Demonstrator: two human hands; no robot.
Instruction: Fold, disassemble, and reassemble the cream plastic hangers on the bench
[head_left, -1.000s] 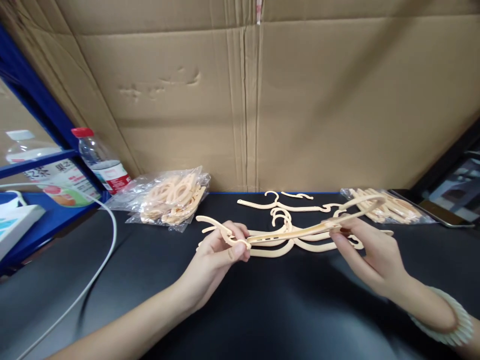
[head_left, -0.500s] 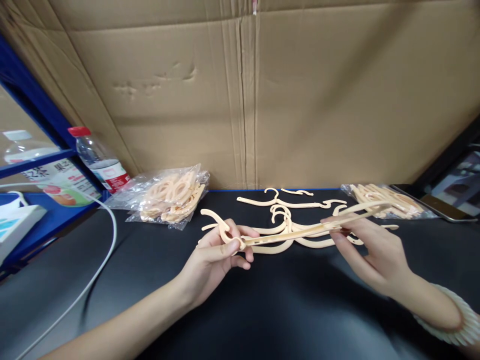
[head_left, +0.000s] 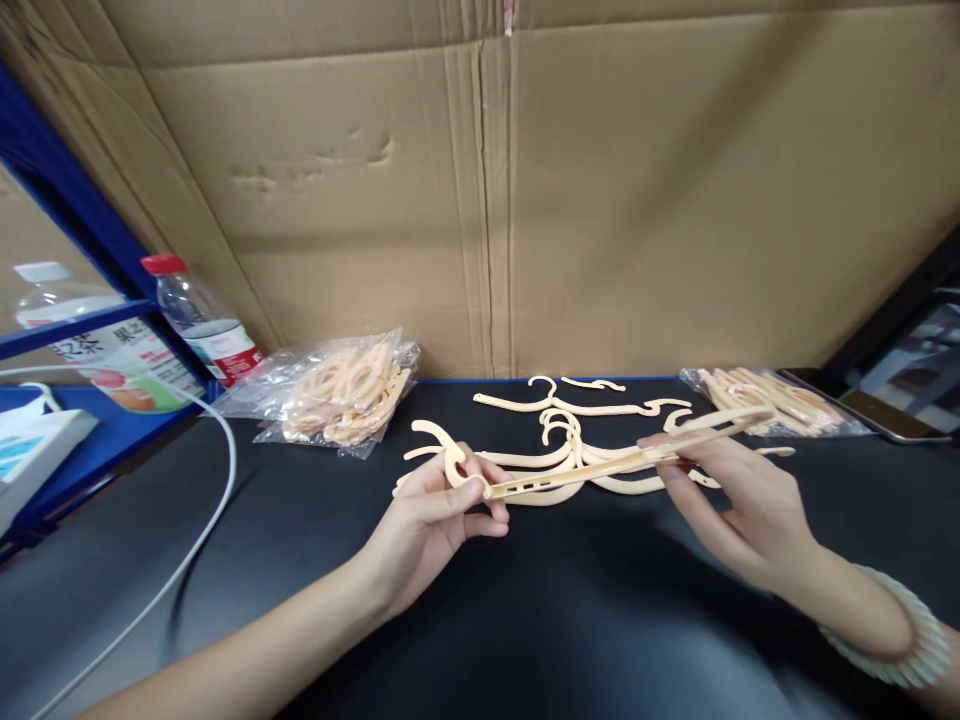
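A cream plastic clothes hanger (head_left: pixel 574 472) spans between my two hands above the black table. My left hand (head_left: pixel 439 505) pinches its left end, where a curved piece (head_left: pixel 435 433) sticks up past the fingers. My right hand (head_left: pixel 739 500) is closed around the other end, with a long loop (head_left: pixel 731 420) rising over the fingers. Small slots show along the bar near my left thumb. Behind the held hanger lie several cream hangers (head_left: pixel 562 430), partly overlapping and partly hidden by it.
On the left are a clear bag of cream parts (head_left: pixel 345 392), a red-capped bottle (head_left: pixel 206 325), a blue shelf (head_left: pixel 146 300) and a white cable (head_left: pixel 225 480). Another bag (head_left: pixel 787 405) and a dark flat device (head_left: pixel 870 408) lie right. Cardboard (head_left: pixel 360 200) stands behind the black table (head_left: pixel 525 620).
The left end of the hanger has shifted slightly right and its bar has turned a little, showing the slots more. Both hands keep their grip.
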